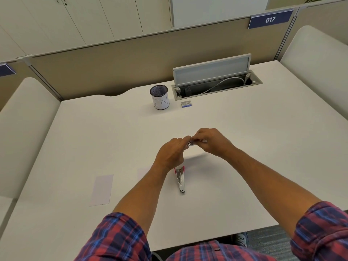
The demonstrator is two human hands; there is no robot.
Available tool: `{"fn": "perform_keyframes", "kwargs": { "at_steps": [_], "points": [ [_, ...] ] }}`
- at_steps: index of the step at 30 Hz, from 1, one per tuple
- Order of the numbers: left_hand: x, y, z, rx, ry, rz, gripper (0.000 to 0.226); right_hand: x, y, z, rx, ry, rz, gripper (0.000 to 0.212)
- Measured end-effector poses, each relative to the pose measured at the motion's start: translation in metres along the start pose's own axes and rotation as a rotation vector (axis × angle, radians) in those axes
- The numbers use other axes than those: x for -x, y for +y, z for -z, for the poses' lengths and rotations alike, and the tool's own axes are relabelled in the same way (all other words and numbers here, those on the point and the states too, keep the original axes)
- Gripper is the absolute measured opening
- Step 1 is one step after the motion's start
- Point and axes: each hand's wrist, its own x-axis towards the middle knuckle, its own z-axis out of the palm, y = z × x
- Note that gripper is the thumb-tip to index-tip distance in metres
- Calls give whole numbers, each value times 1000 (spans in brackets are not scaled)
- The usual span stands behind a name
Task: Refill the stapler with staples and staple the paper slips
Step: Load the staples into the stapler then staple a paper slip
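Note:
Both hands meet above the middle of the white desk [244,147]. My left hand [172,153] and my right hand [209,141] pinch a short silvery strip of staples [196,142] between their fingertips. Below the left wrist lies the stapler [180,180], opened out flat with its metal magazine pointing toward me and a red part at its far end, partly hidden by my hand. A white paper slip [101,190] lies on the desk to the left. A second faint slip [144,172] shows beside my left forearm.
A mesh pen cup [159,97] labelled "IN" stands at the back of the desk. A small staple box [186,104] lies to its right. Behind it is an open cable tray [216,85] with a raised lid. Padded dividers flank the desk.

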Motion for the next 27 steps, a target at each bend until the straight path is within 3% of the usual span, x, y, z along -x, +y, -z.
{"fn": "perform_keyframes", "kwargs": {
  "at_steps": [15,27],
  "points": [
    [-2,-8,-7,-37,-40,9,49,-13,-5,1,147,-163,-48,20],
    [-5,-8,-4,-24,-7,16,43,-7,0,1,62,-33,-34,15]
  ]
}}
